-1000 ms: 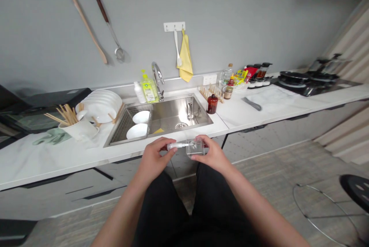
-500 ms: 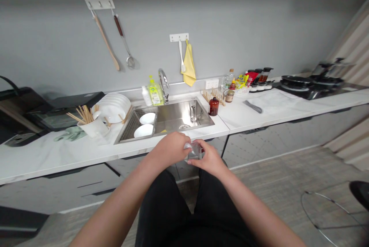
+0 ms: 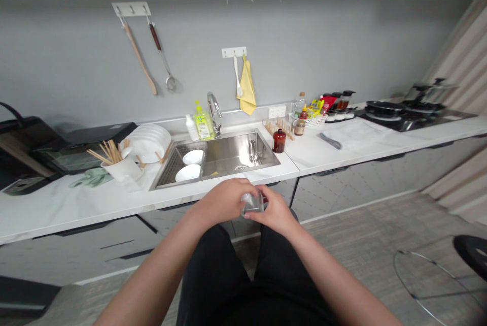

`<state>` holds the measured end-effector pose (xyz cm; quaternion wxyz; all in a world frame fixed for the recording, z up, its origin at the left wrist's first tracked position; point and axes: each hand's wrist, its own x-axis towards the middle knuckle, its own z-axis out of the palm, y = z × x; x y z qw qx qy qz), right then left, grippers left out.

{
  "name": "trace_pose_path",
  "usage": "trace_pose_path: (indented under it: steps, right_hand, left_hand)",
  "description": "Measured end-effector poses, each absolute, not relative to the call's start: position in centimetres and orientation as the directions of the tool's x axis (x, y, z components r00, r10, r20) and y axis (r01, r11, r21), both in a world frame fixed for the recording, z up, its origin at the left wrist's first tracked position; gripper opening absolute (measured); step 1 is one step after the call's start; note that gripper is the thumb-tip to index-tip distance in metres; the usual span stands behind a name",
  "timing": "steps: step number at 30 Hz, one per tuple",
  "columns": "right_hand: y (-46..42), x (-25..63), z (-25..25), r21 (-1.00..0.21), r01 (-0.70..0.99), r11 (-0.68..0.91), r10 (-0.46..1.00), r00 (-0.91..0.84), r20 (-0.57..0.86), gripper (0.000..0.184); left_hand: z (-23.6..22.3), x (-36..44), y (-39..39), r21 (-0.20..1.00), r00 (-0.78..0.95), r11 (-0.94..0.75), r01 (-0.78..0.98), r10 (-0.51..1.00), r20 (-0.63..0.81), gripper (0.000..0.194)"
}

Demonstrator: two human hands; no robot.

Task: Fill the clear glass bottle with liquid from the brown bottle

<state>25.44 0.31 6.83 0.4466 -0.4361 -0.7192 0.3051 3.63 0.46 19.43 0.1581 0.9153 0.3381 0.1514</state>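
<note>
My right hand (image 3: pixel 276 209) grips a small clear square-sided container (image 3: pixel 253 204) between thumb and fingers, in front of the counter's edge above my lap. My left hand (image 3: pixel 228 199) is bent over the container's left side, fingers closed at it. A white slender tool is in these fingers, mostly hidden by the hand and container; its exact kind does not show. Both hands are close together, below the sink (image 3: pixel 228 148). A brown-red bottle (image 3: pixel 279 141) stands beside the sink's right rim.
White bowls (image 3: pixel 188 172) sit in the sink's rack. Left are plates (image 3: pixel 150 140), a chopstick holder (image 3: pixel 122 169) and a green cloth (image 3: pixel 91 177). A yellow-green soap bottle (image 3: pixel 204 123) stands by the faucet (image 3: pixel 213 112). Dark tongs-like tool (image 3: pixel 329 140) and stove (image 3: pixel 411 115) lie right.
My left hand has moved right and turned over, bringing the white tool from a flat sideways hold into or against the clear container. The container has shifted slightly left and lower in view.
</note>
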Motion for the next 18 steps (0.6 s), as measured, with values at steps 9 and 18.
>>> trace_pose_path:
  steps: [9, 18]
  right_hand:
    - [-0.2, 25.5, 6.5, -0.833, 0.324, 0.448, 0.891, -0.238, 0.386, 0.069]
    - [-0.6, 25.6, 6.7, -0.837, 0.323, 0.443, 0.895, -0.219, 0.389, 0.068]
  left_hand:
    - [18.5, 3.4, -0.4, 0.304, 0.615, -0.637, 0.709, 0.769, 0.177, 0.02]
    - [18.4, 3.6, -1.0, 0.358, 0.606, -0.667, 0.653, 0.745, 0.281, 0.054]
